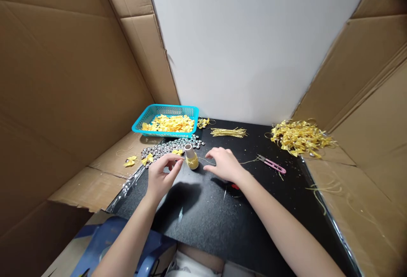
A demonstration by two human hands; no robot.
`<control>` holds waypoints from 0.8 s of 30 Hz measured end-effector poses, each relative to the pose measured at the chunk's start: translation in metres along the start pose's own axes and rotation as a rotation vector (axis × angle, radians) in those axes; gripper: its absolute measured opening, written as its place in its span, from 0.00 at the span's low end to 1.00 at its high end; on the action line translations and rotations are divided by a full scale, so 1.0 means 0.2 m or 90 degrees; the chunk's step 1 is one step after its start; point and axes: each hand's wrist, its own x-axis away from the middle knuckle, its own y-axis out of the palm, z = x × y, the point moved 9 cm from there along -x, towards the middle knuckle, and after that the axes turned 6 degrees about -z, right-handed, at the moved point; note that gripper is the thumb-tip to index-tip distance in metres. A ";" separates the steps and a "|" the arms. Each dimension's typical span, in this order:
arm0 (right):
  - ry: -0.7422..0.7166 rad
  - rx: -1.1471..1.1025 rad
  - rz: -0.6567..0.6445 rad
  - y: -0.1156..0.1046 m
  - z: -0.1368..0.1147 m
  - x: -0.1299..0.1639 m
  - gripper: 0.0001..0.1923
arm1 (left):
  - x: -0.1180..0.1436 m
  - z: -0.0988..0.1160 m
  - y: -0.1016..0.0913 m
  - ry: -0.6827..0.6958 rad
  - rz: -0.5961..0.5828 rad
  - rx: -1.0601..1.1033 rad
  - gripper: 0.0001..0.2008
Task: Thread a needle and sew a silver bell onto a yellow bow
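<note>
Head view: a small cone spool (191, 157) wound with yellow thread (192, 163) stands upright on a black table (203, 217). It looks light and stiff, its winding soft and perhaps slippery; the bare upper neck seems the surest hold. Just beside it, the left hand (161, 175) brings thumb and forefinger close together; whether they pinch anything, I cannot tell. Opposite, the right hand (225, 164) curves its fingers apart, released. Beyond lie silvery beads (171, 145) and a turquoise basket (165, 134) of yellow bows (171, 123).

Over there, the black tabletop (206, 222) carries a turquoise basket (164, 134) far left, silver beads (159, 150) just nearer, a yellow spool (192, 163) standing mid-table, gold ties (229, 132) beyond, pink snips (272, 164) right and yellow bows (299, 138) heaped far right.
</note>
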 end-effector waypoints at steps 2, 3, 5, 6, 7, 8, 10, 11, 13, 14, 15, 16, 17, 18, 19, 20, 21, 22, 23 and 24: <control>-0.011 -0.040 0.013 0.07 -0.03 -0.02 0.14 | 0.00 0.02 0.00 0.011 0.001 -0.004 0.06; -0.014 -0.073 0.029 0.08 -0.03 -0.03 0.11 | 0.00 0.03 0.00 0.016 0.000 -0.007 0.06; -0.012 -0.139 0.065 0.08 -0.01 -0.03 0.03 | 0.00 0.04 0.00 0.017 -0.005 -0.012 0.06; -0.008 -0.161 0.081 0.07 0.00 -0.03 0.05 | 0.00 0.04 0.00 0.013 -0.007 -0.012 0.06; -0.005 -0.176 0.094 0.06 0.01 -0.03 0.07 | 0.00 0.04 0.00 0.007 -0.008 -0.012 0.06; -0.002 -0.184 0.104 0.04 0.02 -0.02 0.09 | 0.00 0.03 0.00 -0.003 -0.009 -0.013 0.07; 0.003 -0.189 0.118 0.02 0.05 -0.02 0.09 | 0.01 0.00 -0.01 -0.026 -0.001 -0.020 0.08; 0.005 -0.194 0.126 0.01 0.06 -0.02 0.09 | 0.02 -0.01 -0.01 -0.039 0.004 -0.028 0.08; 0.010 -0.202 0.140 -0.01 0.08 -0.02 0.10 | 0.04 -0.05 -0.03 -0.062 0.017 -0.052 0.08; 0.012 -0.204 0.145 -0.02 0.10 -0.02 0.10 | 0.05 -0.07 -0.04 -0.068 0.020 -0.067 0.08; 0.014 -0.206 0.149 -0.03 0.11 -0.01 0.10 | 0.06 -0.08 -0.04 -0.070 0.022 -0.082 0.08; 0.015 -0.207 0.153 -0.04 0.12 -0.01 0.10 | 0.07 -0.10 -0.05 -0.071 0.022 -0.096 0.08; 0.016 -0.208 0.156 -0.04 0.13 -0.01 0.09 | 0.07 -0.11 -0.06 -0.069 0.021 -0.106 0.08; 0.017 -0.208 0.158 -0.05 0.13 -0.01 0.09 | 0.08 -0.11 -0.07 -0.067 0.019 -0.112 0.08; 0.017 -0.209 0.160 -0.05 0.14 -0.01 0.09 | 0.08 -0.12 -0.07 -0.064 0.015 -0.113 0.08; 0.019 -0.210 0.162 -0.06 0.14 -0.01 0.09 | 0.09 -0.12 -0.08 -0.061 0.011 -0.112 0.08; 0.021 -0.211 0.164 -0.06 0.14 -0.01 0.10 | 0.09 -0.11 -0.08 -0.056 0.008 -0.108 0.07; 0.022 -0.212 0.166 -0.05 0.14 -0.01 0.10 | 0.09 -0.11 -0.09 -0.050 0.005 -0.104 0.07; 0.017 -0.215 0.166 -0.05 0.14 -0.01 0.09 | 0.09 -0.10 -0.09 -0.044 0.003 -0.099 0.07; 0.006 -0.217 0.164 -0.04 0.12 -0.01 0.07 | 0.09 -0.09 -0.09 -0.039 0.003 -0.095 0.07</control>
